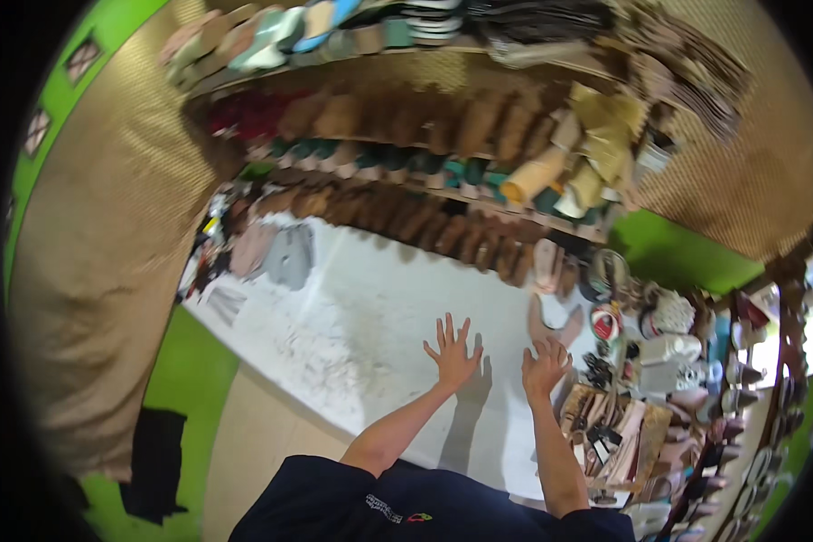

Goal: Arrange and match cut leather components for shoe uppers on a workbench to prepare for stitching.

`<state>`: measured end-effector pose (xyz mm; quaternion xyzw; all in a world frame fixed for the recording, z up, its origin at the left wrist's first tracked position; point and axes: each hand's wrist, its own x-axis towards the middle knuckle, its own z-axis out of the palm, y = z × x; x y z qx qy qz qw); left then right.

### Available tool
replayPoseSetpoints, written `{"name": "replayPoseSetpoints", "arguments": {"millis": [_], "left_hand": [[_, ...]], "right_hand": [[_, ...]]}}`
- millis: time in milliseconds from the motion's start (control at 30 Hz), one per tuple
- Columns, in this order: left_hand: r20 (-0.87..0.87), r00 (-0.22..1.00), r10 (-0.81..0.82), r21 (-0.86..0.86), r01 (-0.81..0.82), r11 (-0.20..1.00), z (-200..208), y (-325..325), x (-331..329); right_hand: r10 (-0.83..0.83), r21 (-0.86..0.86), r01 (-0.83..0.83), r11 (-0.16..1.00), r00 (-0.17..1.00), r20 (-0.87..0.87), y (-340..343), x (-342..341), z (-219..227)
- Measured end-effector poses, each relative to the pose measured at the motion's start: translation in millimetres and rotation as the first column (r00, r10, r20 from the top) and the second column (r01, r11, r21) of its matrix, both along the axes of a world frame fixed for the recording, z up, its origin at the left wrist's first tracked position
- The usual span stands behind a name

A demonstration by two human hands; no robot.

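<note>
Two bare hands hover above the white tabletop [406,289]. The left hand [454,363] has its fingers spread wide and holds nothing; its shadow falls just beside it. The right hand [545,369] has its fingers bent but parted, with nothing visible in them. Just beyond its fingertips, toward the tabletop's right edge, lies a tan curved piece [535,318]; I cannot tell whether they touch it.

Crowding looks like the main risk. A rightward sweep could knock the red-and-white tin [605,321] or tangle with the black bits [596,369] along that edge. A careless reach could also push the tan piece in among them. Toward the far edge, an overlong stretch might disturb the row of brown shoe pieces [406,219]. Above the far right corner, the yellow roll [526,183] juts from its shelf and could drop if bumped.
</note>
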<state>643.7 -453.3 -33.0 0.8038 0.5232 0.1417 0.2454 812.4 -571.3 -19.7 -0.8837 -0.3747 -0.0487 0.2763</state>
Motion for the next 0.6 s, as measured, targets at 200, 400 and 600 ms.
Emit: {"name": "replayPoseSetpoints", "arguments": {"millis": [200,400,600], "left_hand": [[-0.048,0.978,0.205,0.038,-0.203,0.978,8.0,5.7,-162.0],[-0.027,0.923,0.384,0.067,-0.382,0.922,14.5,16.4,-321.6],[-0.035,0.898,0.438,0.122,-0.431,0.894,24.1,37.1,-479.7]], "right_hand": [[0.166,-0.046,-0.177,0.983,0.969,-0.181,28.9,-98.0,3.5],[0.326,-0.016,-0.334,0.942,0.929,-0.175,70.4,-220.1,16.1],[0.458,0.066,-0.453,0.889,0.882,-0.11,128.1,-363.7,27.2]]}}
